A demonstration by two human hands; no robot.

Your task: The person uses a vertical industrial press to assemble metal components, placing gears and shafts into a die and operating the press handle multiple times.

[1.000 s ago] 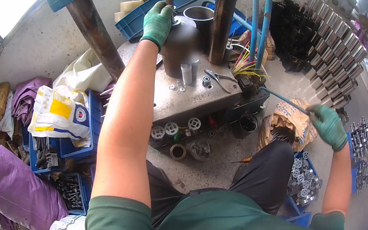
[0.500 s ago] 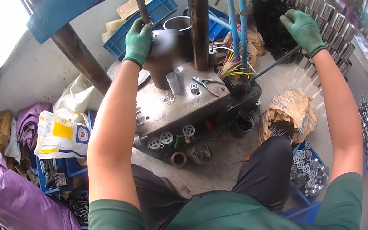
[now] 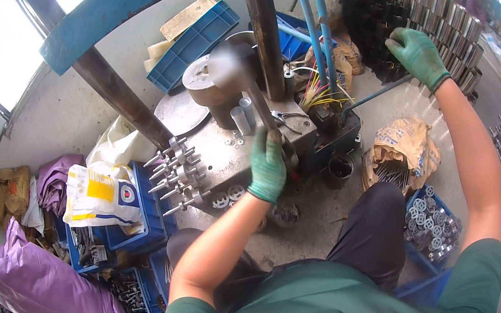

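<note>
Green gloves cover both hands. My left hand [image 3: 268, 161] is closed round the lower end of a brown rod [image 3: 260, 104], in front of the metal block [image 3: 211, 174] of a press. A blur hides the rod's upper end. Behind it stands a thick round metal piece [image 3: 199, 81]. Two small grey tubes [image 3: 240, 120] and pliers [image 3: 290, 123] lie on the block. Several stepped shafts [image 3: 179, 171] line its left edge. My right hand [image 3: 420, 57] is curled closed at the right, beside the outer end of a dark lever [image 3: 381, 90]; its grip is hidden.
Steel posts [image 3: 265, 36] and a blue crossbeam [image 3: 154, 1] frame the block. Coloured wires [image 3: 327, 93] hang at its right. A torn paper sack [image 3: 403, 145] and a blue bin of spoked rings [image 3: 431, 226] stand near my knee. Purple sacks [image 3: 48, 287] and blue bins [image 3: 136, 292] fill the left.
My left hand has come down toward me and rightward, bringing the rod from the back to the block's front. The shafts my forearm hid now show. My right hand stays beside the lever.
</note>
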